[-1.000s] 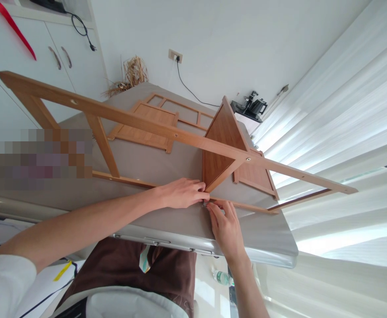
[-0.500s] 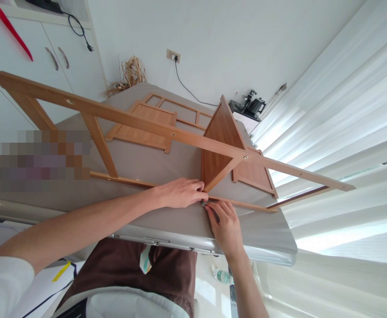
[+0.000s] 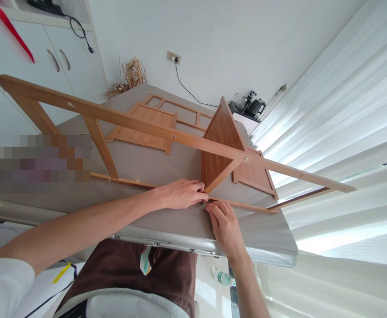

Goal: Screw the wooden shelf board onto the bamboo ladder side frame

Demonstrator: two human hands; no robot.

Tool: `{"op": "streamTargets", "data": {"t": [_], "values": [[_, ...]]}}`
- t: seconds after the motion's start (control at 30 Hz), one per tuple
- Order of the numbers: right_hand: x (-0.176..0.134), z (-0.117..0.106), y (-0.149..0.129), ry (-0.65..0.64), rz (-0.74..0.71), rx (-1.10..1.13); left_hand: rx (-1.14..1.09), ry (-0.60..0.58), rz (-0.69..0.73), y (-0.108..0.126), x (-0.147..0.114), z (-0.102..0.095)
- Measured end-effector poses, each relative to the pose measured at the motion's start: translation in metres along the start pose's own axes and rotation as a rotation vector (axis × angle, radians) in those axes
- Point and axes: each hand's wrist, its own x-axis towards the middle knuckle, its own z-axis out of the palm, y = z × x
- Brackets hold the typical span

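Observation:
A wooden shelf frame (image 3: 153,128) stands on its side on the table, with a wooden shelf panel (image 3: 221,132) joined across it. My left hand (image 3: 185,193) is closed around the near lower corner, where the panel meets the bottom rail (image 3: 242,203). Just right of it, my right hand (image 3: 225,223) pinches a small metal piece (image 3: 204,205) against that joint. The piece looks like the bent end of a hex key, mostly covered by my fingers. Any screw there is hidden.
More wooden panels (image 3: 147,126) lie flat on the grey-covered table (image 3: 180,227). A black kettle (image 3: 257,107) stands on a small cabinet behind. White curtains (image 3: 355,110) hang at right, close to the frame's end. A plastic bottle (image 3: 222,277) is below the table.
The fingers of my right hand have shifted slightly at the metal piece. My left hand keeps its place on the corner, and the frame stays still apart from a slight view shift.

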Motion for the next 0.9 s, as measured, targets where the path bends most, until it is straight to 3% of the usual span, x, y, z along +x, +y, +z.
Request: {"op": "streamTargets", "data": {"t": [0.33,0.9], "values": [[-0.0002,-0.0016,-0.0027,0.001,-0.036,-0.122,0.019,-0.031,-0.004,0.0011,0.0004,-0.0008],[0.0004,-0.0033,-0.0022,0.014,-0.029,-0.072,0.058,-0.023,-0.051,0.0043,-0.0006,-0.0071]]}}
